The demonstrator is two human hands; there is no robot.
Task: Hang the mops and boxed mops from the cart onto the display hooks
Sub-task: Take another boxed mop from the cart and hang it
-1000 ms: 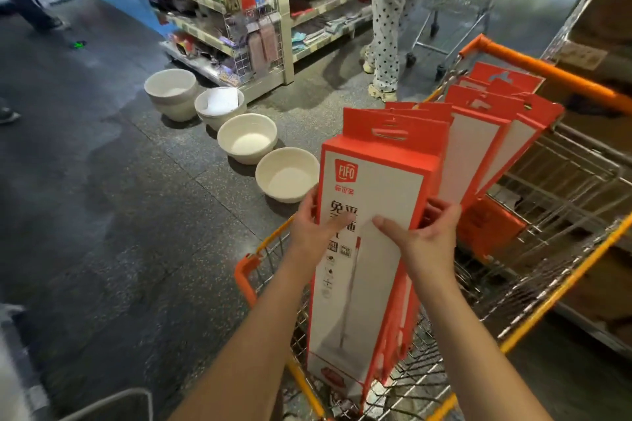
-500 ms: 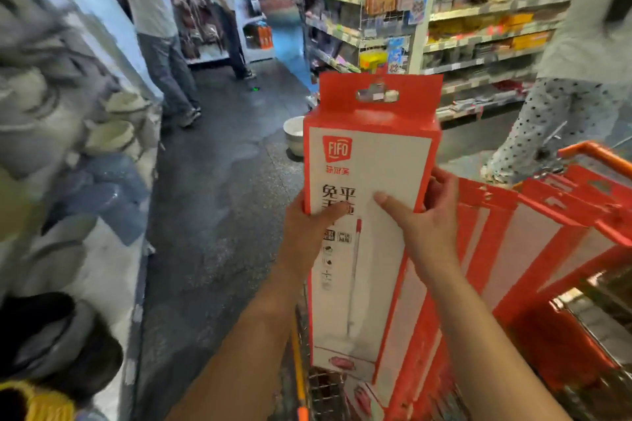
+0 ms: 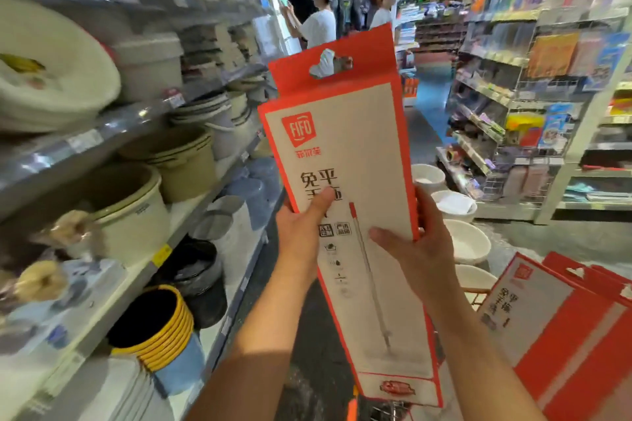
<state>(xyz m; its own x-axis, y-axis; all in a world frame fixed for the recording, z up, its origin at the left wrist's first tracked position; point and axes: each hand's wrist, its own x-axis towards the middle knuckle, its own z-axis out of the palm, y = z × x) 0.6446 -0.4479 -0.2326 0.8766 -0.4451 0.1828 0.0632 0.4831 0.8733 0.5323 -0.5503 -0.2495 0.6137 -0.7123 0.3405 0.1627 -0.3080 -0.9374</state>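
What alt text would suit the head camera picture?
Both hands hold up a red-and-white boxed mop in a shop aisle: the left hand grips its left edge, the right hand its right edge. Shelves of basins line the left.

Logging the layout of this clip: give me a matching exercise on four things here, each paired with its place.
Things:
1 held mop box
2 other mop boxes
3 yellow-rimmed buckets
4 white basins

Places:
A on the floor, right of the aisle
B low on the left shelving
C gripped by the left hand and right hand
D bottom right corner

Pairs: 1-C, 2-D, 3-B, 4-A
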